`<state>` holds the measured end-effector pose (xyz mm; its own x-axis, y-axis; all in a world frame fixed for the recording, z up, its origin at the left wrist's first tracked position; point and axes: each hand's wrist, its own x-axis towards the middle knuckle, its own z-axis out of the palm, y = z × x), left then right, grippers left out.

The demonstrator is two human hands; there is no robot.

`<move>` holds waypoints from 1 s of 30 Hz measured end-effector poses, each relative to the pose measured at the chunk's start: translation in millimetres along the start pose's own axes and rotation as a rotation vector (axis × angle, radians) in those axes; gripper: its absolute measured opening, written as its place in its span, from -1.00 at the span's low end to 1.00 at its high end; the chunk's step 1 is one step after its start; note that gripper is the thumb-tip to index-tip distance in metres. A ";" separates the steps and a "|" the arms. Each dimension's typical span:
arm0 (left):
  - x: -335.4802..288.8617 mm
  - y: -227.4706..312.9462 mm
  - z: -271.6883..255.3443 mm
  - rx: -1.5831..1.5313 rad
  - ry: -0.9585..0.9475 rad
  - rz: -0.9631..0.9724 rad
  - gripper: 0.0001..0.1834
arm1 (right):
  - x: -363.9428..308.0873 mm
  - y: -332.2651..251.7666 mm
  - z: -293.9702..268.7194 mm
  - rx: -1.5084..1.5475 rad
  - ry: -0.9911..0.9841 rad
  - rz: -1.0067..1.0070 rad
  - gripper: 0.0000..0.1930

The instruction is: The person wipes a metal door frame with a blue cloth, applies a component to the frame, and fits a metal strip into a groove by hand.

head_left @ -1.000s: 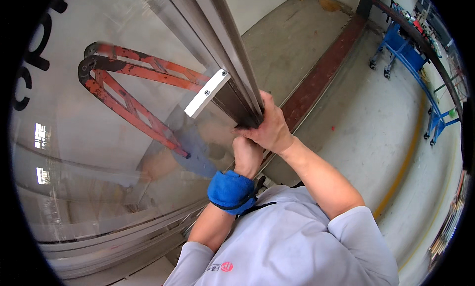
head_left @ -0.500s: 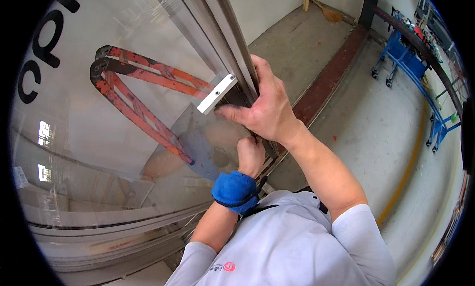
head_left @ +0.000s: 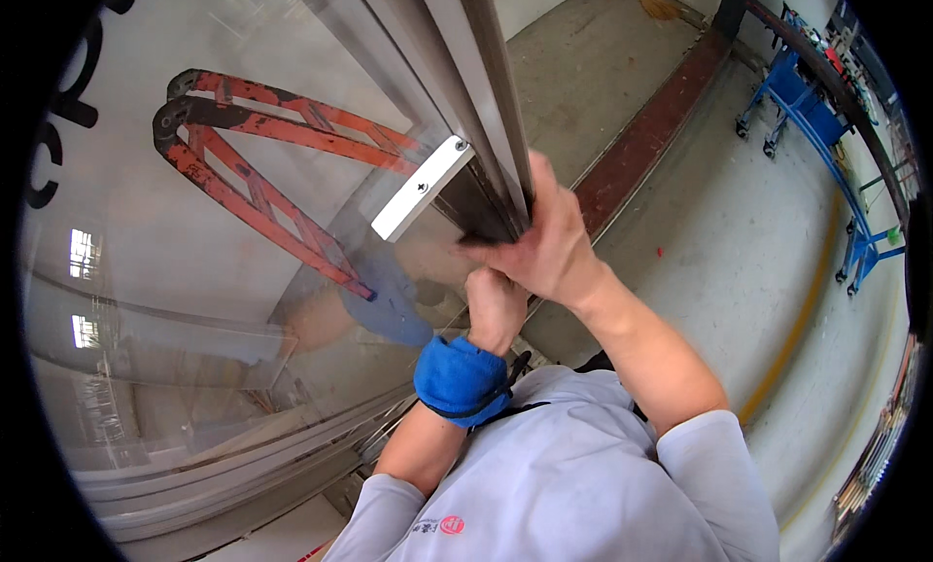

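A tall glass panel (head_left: 243,270) stands on my left, edged by a grey metal frame (head_left: 476,66). My right hand (head_left: 552,236) is closed around the lower visible part of this frame, thumb on the glass side, with some fingers hidden behind it. Just below, my left hand (head_left: 494,307) is a closed fist near the frame; whatever it holds, if anything, is hidden. A blue cuff (head_left: 461,379) wraps my left wrist. On the frame's glass side sits a short white bar (head_left: 408,200) with two screws, beside my right thumb and touched by neither hand.
Through the glass shows a worn orange-red stepladder (head_left: 262,124). A dark red strip (head_left: 653,129) crosses the floor. Blue wheeled carts (head_left: 797,105) stand at the right, beyond a yellow floor line (head_left: 802,329). A broom (head_left: 656,3) lies by the far wall.
The frame has swung toward the right and nearer in view, the white bar shifting slightly left. My right hand has moved right and down with the frame; my left fist has barely moved.
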<state>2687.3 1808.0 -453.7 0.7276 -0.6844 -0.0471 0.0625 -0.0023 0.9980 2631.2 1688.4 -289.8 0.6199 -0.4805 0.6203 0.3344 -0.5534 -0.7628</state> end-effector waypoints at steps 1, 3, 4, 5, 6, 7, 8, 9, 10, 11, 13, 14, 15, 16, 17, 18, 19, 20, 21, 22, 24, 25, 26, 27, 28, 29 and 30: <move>-2.9 2.8 0.2 -0.034 -0.002 -0.014 -0.55 | -8.8 7.3 2.8 -0.014 -0.009 0.010 -0.01; -4.5 7.7 4.3 -0.067 -0.002 -0.036 -0.58 | -17.3 20.6 5.6 0.012 0.002 0.043 0.00; 0.7 13.0 6.8 0.123 0.103 0.104 -0.72 | -13.3 23.7 4.3 0.019 0.005 0.020 0.01; 2.1 17.7 10.5 0.215 0.149 0.181 -0.79 | -11.8 25.5 3.0 0.026 0.008 -0.002 0.01; -2.2 23.0 11.8 0.316 0.201 0.242 -0.86 | -18.5 27.5 3.6 0.026 0.013 0.001 0.01; -4.6 27.3 15.1 0.235 0.235 0.235 -0.84 | -24.1 30.3 5.0 0.003 -0.009 0.018 0.01; -3.5 28.0 16.6 0.194 0.252 0.233 -0.84 | -27.0 33.3 5.0 -0.021 -0.030 0.035 0.01; -0.7 29.8 19.8 0.148 0.268 0.236 -0.83 | -26.6 37.2 3.8 -0.026 -0.031 0.027 0.01; -0.6 28.2 18.9 0.092 0.267 0.200 -0.82 | -28.0 38.0 4.9 -0.007 -0.021 0.030 0.00; -1.0 27.0 17.4 0.063 0.264 0.179 -0.81 | -30.0 38.6 5.4 0.010 -0.011 0.034 0.00; -5.3 27.1 12.8 0.225 0.227 0.204 -0.80 | -33.6 38.3 5.7 0.015 -0.036 0.077 0.00; -8.2 28.2 10.4 0.417 0.189 0.249 -0.80 | -35.1 37.5 6.2 0.022 -0.060 0.113 0.00; -12.8 27.8 11.8 0.424 0.202 0.249 -0.80 | -39.2 37.1 7.2 0.034 -0.067 0.110 0.00; -10.1 30.4 16.3 0.287 0.225 0.224 -0.80 | -37.8 36.5 7.0 0.005 -0.063 0.120 0.00; -9.8 33.5 15.9 0.216 0.240 0.223 -0.80 | -37.4 35.7 7.3 -0.023 -0.060 0.131 0.01; -9.5 35.5 14.4 0.148 0.253 0.222 -0.79 | -38.7 36.2 8.6 -0.021 -0.060 0.107 0.01; -6.6 35.5 14.1 0.122 0.131 0.139 -0.71 | -36.1 36.8 3.8 -0.031 -0.075 0.151 0.03; -4.0 30.2 13.0 0.101 0.089 0.120 -0.66 | -32.2 30.0 1.6 -0.033 -0.109 0.188 0.06; -2.5 25.2 9.7 0.085 0.048 0.096 -0.61 | -29.8 20.3 -0.7 -0.035 -0.122 0.147 0.06; 5.9 11.2 6.4 -0.399 0.058 -0.012 -0.59 | -28.9 9.6 -0.5 -0.158 -0.046 0.072 0.09; 11.5 3.5 2.4 -0.288 0.189 0.055 -0.70 | -27.8 -0.9 -2.2 -0.241 0.074 -0.221 0.16; 14.3 1.8 1.9 -0.229 0.254 0.085 -0.74 | -15.9 -15.4 -3.7 -0.281 0.173 -0.430 0.06; -1.7 37.1 12.0 0.149 0.260 0.231 -0.73 | -6.9 -26.3 -10.6 -0.384 0.144 -0.516 -0.02; -0.2 38.3 13.8 0.298 0.271 0.281 -0.73 | 3.2 -36.4 -16.0 -0.485 0.118 -0.604 -0.10; -3.8 44.6 15.1 0.451 0.298 0.338 -0.73 | 10.2 -52.6 -17.1 -0.483 0.102 -0.639 -0.10; -8.1 48.3 13.3 0.603 0.340 0.387 -0.72 | 15.9 -65.6 -12.9 -0.563 0.049 -0.607 -0.17; -4.1 32.0 7.7 0.721 0.309 0.273 -0.69 | 21.4 -74.8 -9.4 -0.646 -0.001 -0.574 -0.24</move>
<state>2681.0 1805.1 -421.2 0.8149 -0.4980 0.2966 -0.5206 -0.4038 0.7523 2612.8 1713.2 -217.7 0.4794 -0.0071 0.8776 0.1274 -0.9888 -0.0777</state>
